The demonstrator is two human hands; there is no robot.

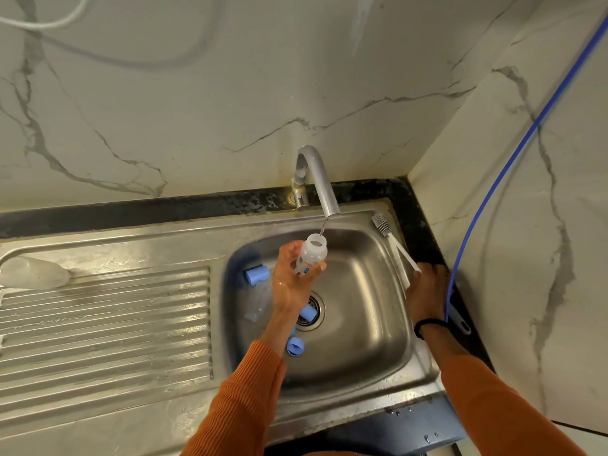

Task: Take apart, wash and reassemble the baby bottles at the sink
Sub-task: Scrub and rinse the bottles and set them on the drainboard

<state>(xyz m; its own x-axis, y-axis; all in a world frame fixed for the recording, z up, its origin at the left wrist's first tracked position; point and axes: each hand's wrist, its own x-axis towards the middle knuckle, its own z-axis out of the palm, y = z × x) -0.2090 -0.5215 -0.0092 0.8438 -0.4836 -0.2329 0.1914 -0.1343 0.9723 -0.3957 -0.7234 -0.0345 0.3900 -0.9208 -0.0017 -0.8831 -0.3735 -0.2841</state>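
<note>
My left hand [291,278] holds a small clear baby bottle [312,253] upright, its open mouth under the tap [320,182], from which a thin stream of water runs. My right hand [426,292] rests on the sink's right rim and touches the white handle of a bottle brush [393,245] lying there. In the steel sink [371,340] lie a second clear bottle [258,301], a blue cap [257,274], a blue ring [295,346] and another blue part [308,313] by the drain.
A ribbed steel draining board [105,324] lies to the left, with a clear cup-like cover [34,273] on its far corner. A blue hose [513,153] runs down the right marble wall past my right wrist. A dark stone ledge [164,207] sits behind the sink.
</note>
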